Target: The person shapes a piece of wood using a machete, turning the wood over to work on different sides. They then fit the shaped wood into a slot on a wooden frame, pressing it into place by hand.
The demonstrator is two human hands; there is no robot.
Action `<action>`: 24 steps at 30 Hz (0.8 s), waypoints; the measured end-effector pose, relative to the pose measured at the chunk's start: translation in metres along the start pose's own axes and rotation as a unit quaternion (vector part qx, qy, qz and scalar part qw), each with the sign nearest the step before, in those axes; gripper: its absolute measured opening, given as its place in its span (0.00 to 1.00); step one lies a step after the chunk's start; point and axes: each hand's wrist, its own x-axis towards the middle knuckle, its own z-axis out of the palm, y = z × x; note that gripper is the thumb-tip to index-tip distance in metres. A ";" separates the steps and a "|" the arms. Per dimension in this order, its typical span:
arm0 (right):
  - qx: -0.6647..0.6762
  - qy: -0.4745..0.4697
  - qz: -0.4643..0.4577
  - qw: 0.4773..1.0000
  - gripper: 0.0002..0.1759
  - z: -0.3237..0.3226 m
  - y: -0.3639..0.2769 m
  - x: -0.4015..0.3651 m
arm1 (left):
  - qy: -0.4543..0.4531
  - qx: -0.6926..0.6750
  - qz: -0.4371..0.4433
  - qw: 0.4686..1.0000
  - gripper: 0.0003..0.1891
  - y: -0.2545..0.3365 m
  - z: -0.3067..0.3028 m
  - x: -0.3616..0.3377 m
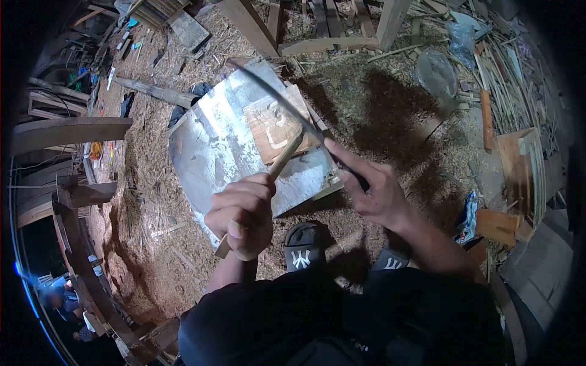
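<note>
My left hand [244, 210] is wrapped round a thin bamboo or wooden stick [284, 160], which slants up and to the right from the fist. My right hand [378, 195] grips the dark handle of a long knife [274, 97], its index finger stretched along the back. The blade points up and to the left, and the stick's upper end lies right at it in this view. Below both is a worn, whitish flat board [204, 158] with a square piece of wood [262, 137] on top, marked with a pale L-shaped line.
Shavings [152, 244] cover the ground. A wooden frame [329, 44] stands ahead, and a log [155, 91] lies at the left. Split strips [516, 97] and planks [497, 226] are piled at the right. Curved timbers [79, 268] and a person [61, 299] are at the far left.
</note>
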 end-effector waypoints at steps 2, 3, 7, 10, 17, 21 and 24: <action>0.011 0.000 0.014 1.000 0.25 0.002 0.003 0.003 | -0.005 -0.005 -0.011 1.000 0.27 0.000 0.003 0.004; 0.011 0.002 0.013 1.000 0.25 0.003 0.004 0.004 | 0.028 0.010 -0.003 1.000 0.27 -0.002 0.009 0.004; 0.027 0.048 0.001 0.998 0.25 0.007 0.002 0.006 | 0.062 0.003 -0.034 0.997 0.27 0.000 0.002 -0.001; 0.007 -0.011 -0.016 1.000 0.26 0.004 0.001 -0.001 | 0.097 -0.002 -0.026 0.995 0.28 -0.001 0.007 0.002; 0.026 -0.022 -0.004 0.999 0.26 0.005 -0.006 0.005 | 0.139 -0.033 -0.055 0.988 0.30 0.000 0.003 -0.006; 0.032 0.047 0.014 0.998 0.25 0.009 0.001 0.011 | 0.148 -0.053 -0.069 0.985 0.29 -0.002 0.005 -0.001; -0.002 -0.040 0.006 0.999 0.25 0.004 -0.006 0.005 | 0.167 -0.020 -0.047 0.985 0.28 -0.002 0.010 -0.003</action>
